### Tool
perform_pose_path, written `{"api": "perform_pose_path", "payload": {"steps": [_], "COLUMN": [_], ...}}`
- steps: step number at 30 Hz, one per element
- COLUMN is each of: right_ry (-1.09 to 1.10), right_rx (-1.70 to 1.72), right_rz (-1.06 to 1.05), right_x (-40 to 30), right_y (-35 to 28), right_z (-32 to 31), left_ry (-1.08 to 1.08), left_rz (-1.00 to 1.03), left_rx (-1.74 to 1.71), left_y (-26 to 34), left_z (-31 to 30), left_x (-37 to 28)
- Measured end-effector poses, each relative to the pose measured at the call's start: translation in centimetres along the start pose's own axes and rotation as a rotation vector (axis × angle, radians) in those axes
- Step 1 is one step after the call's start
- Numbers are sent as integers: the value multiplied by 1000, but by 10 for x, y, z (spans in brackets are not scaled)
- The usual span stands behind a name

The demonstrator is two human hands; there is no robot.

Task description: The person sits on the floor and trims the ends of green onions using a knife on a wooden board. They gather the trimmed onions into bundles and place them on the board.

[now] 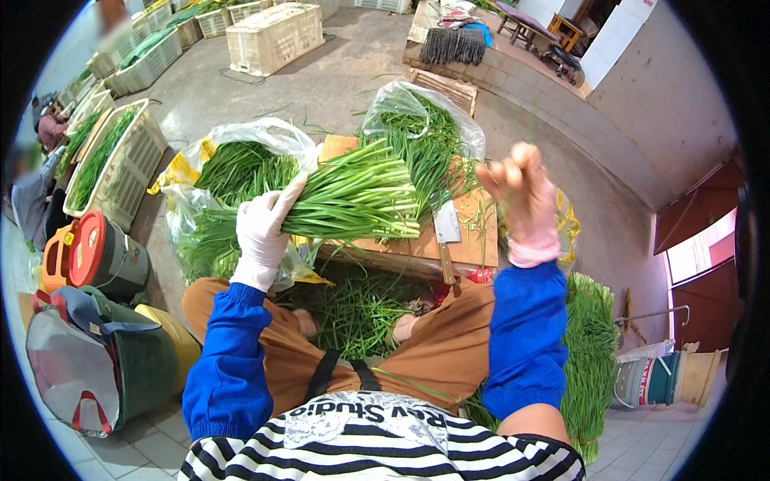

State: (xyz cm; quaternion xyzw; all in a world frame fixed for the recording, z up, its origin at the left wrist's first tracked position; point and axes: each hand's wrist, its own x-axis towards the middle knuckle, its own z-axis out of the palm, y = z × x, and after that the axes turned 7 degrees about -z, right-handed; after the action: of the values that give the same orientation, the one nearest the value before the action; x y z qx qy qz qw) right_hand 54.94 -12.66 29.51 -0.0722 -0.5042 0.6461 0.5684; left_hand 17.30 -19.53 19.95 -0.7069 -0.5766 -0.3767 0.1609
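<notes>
My left hand (262, 237), in a white glove, grips a thick bunch of garlic chives (355, 198) with its pale cut ends pointing right. The bunch is held above a wooden board (481, 234). On that board lies a cleaver (446, 221) with its wooden handle toward me, among chive scraps. My right hand (522, 192) is raised to the right of the board, fingers bent and blurred by motion; whether it holds anything is unclear. Plastic bags of loose chives stand behind, one at the left (240, 168) and one at the back (421, 114).
Chive trimmings (361, 318) cover the floor between my feet. Tied chives (589, 361) are stacked at my right. A red-lidded bucket (114, 255) and a green bin (144, 355) stand left, near a crate of chives (120, 165). People sit at the far left.
</notes>
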Motion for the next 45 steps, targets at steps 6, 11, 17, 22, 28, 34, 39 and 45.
{"api": "perform_pose_path", "payload": {"steps": [6, 11, 17, 22, 28, 34, 39, 45], "right_ry": [-247, -147, -70, -164, -217, -310, -20, -133], "right_rx": [-1603, -2028, -1396, -1285, -1863, -1759, -1127, -1454], "right_rz": [-281, -413, -259, -25, -254, -79, 0, 41], "right_x": [-16, -19, -20, -44, -42, -45, -55, -16], "right_y": [-13, 52, 19, 7, 29, 3, -52, -21], "right_z": [73, 66, 35, 32, 53, 27, 12, 45], "left_ry": [40, 70, 19, -18, -171, -135, -144, -120], "left_rz": [-3, 39, 39, 59, 77, 4, -34, 30], "left_rx": [-6, -20, -42, -48, -12, -154, -163, -176], "left_y": [9, 28, 31, 36, 56, 35, 21, 31], "left_z": [6, 14, 10, 14, 21, 14, 13, 9], "left_x": [10, 21, 20, 26, 24, 14, 10, 22]}}
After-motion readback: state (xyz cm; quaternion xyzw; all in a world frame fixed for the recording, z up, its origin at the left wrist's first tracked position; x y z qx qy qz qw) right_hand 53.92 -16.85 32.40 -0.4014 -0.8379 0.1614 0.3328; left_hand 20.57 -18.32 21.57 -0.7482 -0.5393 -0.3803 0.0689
